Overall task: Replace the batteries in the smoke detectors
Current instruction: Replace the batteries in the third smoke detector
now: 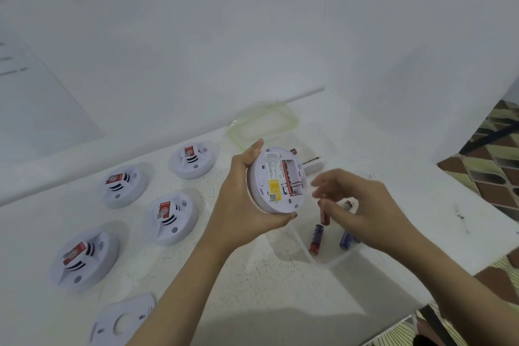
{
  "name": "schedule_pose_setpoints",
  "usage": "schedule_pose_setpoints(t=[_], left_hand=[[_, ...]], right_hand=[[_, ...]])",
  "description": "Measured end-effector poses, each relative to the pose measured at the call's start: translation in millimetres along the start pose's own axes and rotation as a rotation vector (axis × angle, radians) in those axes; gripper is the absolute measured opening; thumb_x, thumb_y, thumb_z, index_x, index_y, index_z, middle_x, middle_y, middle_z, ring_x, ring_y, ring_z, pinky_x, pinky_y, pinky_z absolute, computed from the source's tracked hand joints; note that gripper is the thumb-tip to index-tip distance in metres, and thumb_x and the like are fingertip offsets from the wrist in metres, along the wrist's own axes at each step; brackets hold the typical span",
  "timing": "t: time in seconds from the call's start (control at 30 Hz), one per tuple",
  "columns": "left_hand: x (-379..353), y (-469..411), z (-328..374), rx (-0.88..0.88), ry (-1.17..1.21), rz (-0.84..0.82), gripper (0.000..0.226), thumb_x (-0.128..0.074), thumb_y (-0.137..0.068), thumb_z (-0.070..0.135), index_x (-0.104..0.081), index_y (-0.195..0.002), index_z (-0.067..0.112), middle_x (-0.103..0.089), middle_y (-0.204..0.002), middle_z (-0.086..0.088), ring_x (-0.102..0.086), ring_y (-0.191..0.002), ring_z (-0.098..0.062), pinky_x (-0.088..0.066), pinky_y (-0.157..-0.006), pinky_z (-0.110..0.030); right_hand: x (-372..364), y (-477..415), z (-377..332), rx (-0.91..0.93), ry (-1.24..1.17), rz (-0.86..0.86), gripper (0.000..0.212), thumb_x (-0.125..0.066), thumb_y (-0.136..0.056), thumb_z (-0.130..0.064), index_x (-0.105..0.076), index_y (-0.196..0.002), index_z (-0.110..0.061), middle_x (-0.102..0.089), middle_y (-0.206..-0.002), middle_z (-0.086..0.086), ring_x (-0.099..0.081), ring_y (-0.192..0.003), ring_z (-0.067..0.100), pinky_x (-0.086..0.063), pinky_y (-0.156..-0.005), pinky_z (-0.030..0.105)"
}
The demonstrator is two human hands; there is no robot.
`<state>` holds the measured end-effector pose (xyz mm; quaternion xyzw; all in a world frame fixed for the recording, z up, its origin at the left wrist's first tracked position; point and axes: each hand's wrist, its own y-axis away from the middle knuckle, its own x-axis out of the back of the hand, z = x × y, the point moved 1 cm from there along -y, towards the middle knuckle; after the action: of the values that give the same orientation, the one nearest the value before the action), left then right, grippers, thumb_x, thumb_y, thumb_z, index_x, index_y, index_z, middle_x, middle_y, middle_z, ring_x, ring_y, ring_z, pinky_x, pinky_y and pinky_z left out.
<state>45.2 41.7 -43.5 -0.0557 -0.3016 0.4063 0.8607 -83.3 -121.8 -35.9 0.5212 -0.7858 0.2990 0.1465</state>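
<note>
Item: smoke detector point(276, 180), battery bay open, gripped in left hand point(244, 194) above worktop point(252, 284); right hand point(362, 205) fingers curled, seemingly pinching one battery point(325, 215); advise matching polarity, seating squarely.

Left hand point(247, 199) grips a smoke detector point(276, 180), right hand point(362, 205) above batteries point(317, 239).

Four detectors point(123, 185) lie left on the table point(252, 289), a mounting plate point(123, 317) before them, the container point(323, 260) right, its lid point(264, 123) behind.
</note>
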Motion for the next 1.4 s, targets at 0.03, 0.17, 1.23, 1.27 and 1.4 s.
schedule_pose_setpoints(t=[0.03,0.17,1.23,1.27,1.4], left_hand=[[0,-1,2,-0.003,0.009,-0.016,0.098,-0.091,-0.049,0.028,-0.030,-0.124,0.041,-0.035,-0.142,0.024,-0.038,-0.130,0.008,-0.043,-0.098,-0.013],[1,-3,7,-0.021,0.021,-0.062,0.090,-0.088,-0.048,0.033,-0.035,-0.121,0.038,-0.046,-0.137,0.022,-0.044,-0.127,0.005,-0.042,-0.094,-0.009],[-4,-13,14,-0.018,0.018,-0.065,0.089,-0.094,-0.046,0.010,-0.045,-0.121,0.020,-0.059,-0.121,0.017,-0.060,-0.112,-0.009,-0.050,-0.083,-0.016],[-5,-13,13,-0.017,0.026,-0.066,0.090,-0.094,-0.046,0.011,-0.045,-0.120,0.021,-0.058,-0.122,0.016,-0.060,-0.113,-0.010,-0.050,-0.085,-0.018],[-7,-14,12,-0.011,0.048,-0.069,0.087,-0.090,-0.047,0.021,-0.043,-0.119,0.027,-0.056,-0.124,0.017,-0.058,-0.116,-0.013,-0.051,-0.087,-0.022]], right_hand=[[0,3,3,-0.007,0.063,-0.036,0.042,-0.065,-0.084,-0.009,-0.052,-0.097,-0.046,-0.068,-0.092,-0.018,-0.062,-0.083,-0.004,-0.041,-0.073,0.000],[2,0,4,0.064,0.192,-0.004,0.057,-0.066,-0.085,-0.023,-0.038,-0.126,-0.051,-0.047,-0.121,-0.036,-0.048,-0.107,-0.018,-0.035,-0.086,-0.003],[3,-29,16,0.263,0.376,-0.289,0.062,-0.038,-0.085,-0.046,-0.037,-0.143,-0.024,-0.029,-0.153,0.000,-0.059,-0.108,0.018,-0.053,-0.078,0.030],[4,-29,18,0.242,0.330,-0.302,0.061,-0.040,-0.087,-0.048,-0.035,-0.144,-0.025,-0.024,-0.155,-0.002,-0.051,-0.123,0.016,-0.050,-0.090,0.031],[5,-28,25,0.267,0.260,-0.226,0.052,-0.051,-0.089,-0.041,-0.050,-0.135,-0.017,-0.033,-0.148,-0.003,-0.046,-0.129,0.015,-0.046,-0.099,0.031]])
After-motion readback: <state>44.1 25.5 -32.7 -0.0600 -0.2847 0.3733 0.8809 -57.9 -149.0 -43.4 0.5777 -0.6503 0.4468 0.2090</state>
